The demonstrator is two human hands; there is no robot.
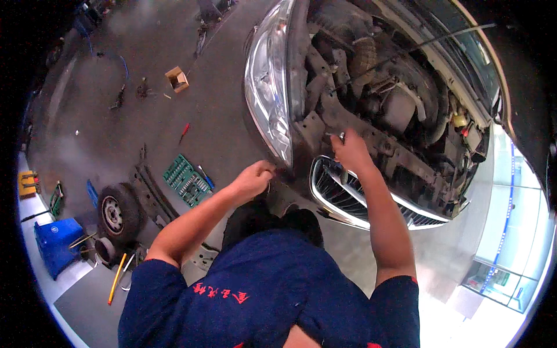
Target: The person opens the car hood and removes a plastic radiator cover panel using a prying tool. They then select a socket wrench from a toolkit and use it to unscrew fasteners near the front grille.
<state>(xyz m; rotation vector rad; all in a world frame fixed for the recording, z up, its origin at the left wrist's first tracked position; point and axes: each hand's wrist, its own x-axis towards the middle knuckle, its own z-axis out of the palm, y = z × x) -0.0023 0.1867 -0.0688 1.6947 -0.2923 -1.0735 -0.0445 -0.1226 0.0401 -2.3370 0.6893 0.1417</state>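
Observation:
My right hand (pixel 353 153) is closed around a small shiny metal tool (pixel 342 138), most of it hidden by the fingers. It is over the front panel (pixel 331 113) of a car's open engine bay, just above the chrome-rimmed grille (pixel 342 194). Lower and to the left, my left hand (pixel 254 178) has its fingers pinched together beside the bottom corner of the headlight (pixel 270 81). Whether something small sits in that pinch is too blurred to tell. Dark engine parts (pixel 400 107) fill the bay beyond my right hand.
On the floor to the left lie a green socket set case (pixel 188 180), a red screwdriver (pixel 184 132) and an open cardboard box (pixel 177 79). Farther left are a wheel (pixel 119 211), a blue bin (pixel 58 246) and a yellow stick (pixel 117 279). The raised hood (pixel 531 87) overhangs the right.

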